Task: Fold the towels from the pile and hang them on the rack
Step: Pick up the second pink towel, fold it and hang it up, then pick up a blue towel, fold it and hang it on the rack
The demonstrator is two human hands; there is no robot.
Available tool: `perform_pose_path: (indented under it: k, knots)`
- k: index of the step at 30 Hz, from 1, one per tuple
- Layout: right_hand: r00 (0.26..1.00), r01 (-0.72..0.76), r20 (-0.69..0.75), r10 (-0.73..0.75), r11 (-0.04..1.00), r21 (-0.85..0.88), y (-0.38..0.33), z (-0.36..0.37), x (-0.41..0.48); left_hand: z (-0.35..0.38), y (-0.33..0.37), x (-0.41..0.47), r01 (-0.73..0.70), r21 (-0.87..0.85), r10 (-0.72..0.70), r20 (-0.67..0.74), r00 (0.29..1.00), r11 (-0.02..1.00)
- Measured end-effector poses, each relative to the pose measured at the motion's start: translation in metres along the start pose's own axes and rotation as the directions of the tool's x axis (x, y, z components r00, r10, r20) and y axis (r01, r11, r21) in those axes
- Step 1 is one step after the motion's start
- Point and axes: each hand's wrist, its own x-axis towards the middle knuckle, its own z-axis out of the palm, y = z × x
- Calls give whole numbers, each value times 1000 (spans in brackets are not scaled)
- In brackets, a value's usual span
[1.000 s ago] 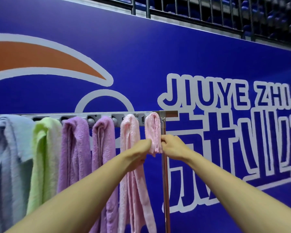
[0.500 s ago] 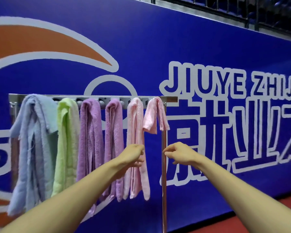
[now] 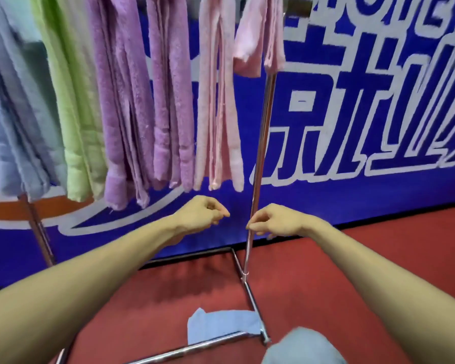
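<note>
Towels [image 3: 132, 101] on rack [image 3: 260, 143], tops cropped

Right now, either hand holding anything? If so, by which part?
Nothing held. Left hand and right hand are loosely curled and empty, below the hung towels; the right overlaps the rack's upright in view, contact unclear.

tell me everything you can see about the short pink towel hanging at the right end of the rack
The short pink towel is pale pink terry cloth, folded and draped over the rack's top at its right end, beside the upright pole. Its two ends hang unevenly and stop far above the neighbouring long pink towel's ends. Neither hand touches it.
</note>
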Motion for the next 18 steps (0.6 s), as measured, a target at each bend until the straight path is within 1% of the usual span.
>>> perform_pose_path:
  k: [5,10,13,15,18]
  knots:
    - [989,-100,115,93,993,63,75,51,39,52,-65,33,114,20,-115,96,989,993]
    - [971,-186,170,167,977,101,150,109,76,106,-124,68,135,124,-151,139,979,983]
    - [970,-188,165,177,981,53,185,145,92,136,-155,81,148,171,-177,170,969,974]
    - [964,-203,181,195,979,26,209,171,101,155,-178,90,180,170,-210,179,961,969]
    - [941,-230,250,229,973,-27,239,211,113,177,-208,100,219,166,-250,196,948,961]
